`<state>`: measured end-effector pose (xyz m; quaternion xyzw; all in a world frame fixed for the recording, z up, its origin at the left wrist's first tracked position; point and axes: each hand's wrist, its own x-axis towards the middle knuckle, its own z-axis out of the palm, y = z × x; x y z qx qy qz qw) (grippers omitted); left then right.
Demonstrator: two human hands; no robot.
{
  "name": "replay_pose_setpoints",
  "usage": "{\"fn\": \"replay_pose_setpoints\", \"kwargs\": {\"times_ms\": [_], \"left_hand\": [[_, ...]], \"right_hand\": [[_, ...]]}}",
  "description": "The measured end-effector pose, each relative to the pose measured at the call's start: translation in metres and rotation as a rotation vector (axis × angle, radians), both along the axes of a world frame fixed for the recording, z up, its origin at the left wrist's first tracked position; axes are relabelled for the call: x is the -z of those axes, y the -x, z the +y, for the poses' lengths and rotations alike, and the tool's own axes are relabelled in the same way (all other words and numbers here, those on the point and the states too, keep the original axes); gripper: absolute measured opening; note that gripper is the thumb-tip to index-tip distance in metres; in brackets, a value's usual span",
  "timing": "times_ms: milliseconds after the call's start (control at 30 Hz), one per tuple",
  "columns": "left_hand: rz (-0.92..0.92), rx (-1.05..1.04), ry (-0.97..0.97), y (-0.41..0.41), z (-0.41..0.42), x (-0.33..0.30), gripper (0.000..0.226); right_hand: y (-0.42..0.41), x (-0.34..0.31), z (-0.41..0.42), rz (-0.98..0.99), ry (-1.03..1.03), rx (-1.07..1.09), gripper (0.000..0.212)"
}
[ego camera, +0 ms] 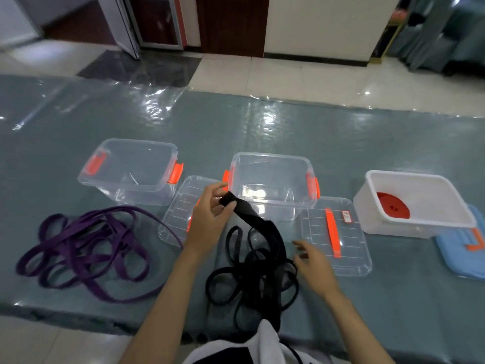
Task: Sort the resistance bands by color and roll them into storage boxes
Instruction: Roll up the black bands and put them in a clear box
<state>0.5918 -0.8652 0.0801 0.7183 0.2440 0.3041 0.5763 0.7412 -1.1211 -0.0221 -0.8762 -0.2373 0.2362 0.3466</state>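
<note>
— One black band [252,274], is it? What does it look like?

— A flat, matte black strap lying in a heap of tangled loops on the counter [262,127], right in front of the person. One end is lifted out of the heap.

— Who has that end?

— The left hand [210,214] pinches it, thumb and fingers curled round a small rolled-up tip. The right hand [312,261] hangs just beside the heap's right edge, fingers loose and spread, gripping nothing.

— Which way does the lifted part run?

— Diagonally: from the heap it rises up and to the left, its high end near the front rim of the middle clear box [271,185].

— And around it?

— A purple band [86,245] sprawls in loops well to the left. Behind that stands the left clear box [128,169], orange latches like the middle one. Two clear lids [338,237] lie flat in front of the boxes. On the right, a white tub [417,203] holds a red rolled band [392,206].

— Any writing?

— A small label on the right lid, too blurred to read.
</note>
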Motion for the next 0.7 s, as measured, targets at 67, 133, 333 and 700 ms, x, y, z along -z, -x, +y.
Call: {"fn": "replay_pose_setpoints", "kwargs": {"times_ms": [67, 133, 333, 700], "left_hand": [[-0.074, -0.016, 0.053, -0.015, -0.004, -0.021, 0.046], [-0.138, -0.028, 0.104, -0.028, -0.009, -0.04, 0.047], [-0.281, 0.073, 0.142, -0.058, -0.023, -0.091, 0.045], [-0.375, 0.148, 0.068, -0.08, -0.034, -0.13, 0.039]], "right_hand": [[-0.006, -0.011, 0.004, -0.013, -0.082, 0.005, 0.038], [-0.011, -0.029, 0.013, -0.027, -0.184, 0.011, 0.035], [-0.014, -0.128, 0.054, -0.108, -0.601, 0.055, 0.029], [-0.024, -0.237, 0.087, -0.053, -0.873, 0.015, 0.024]]}}
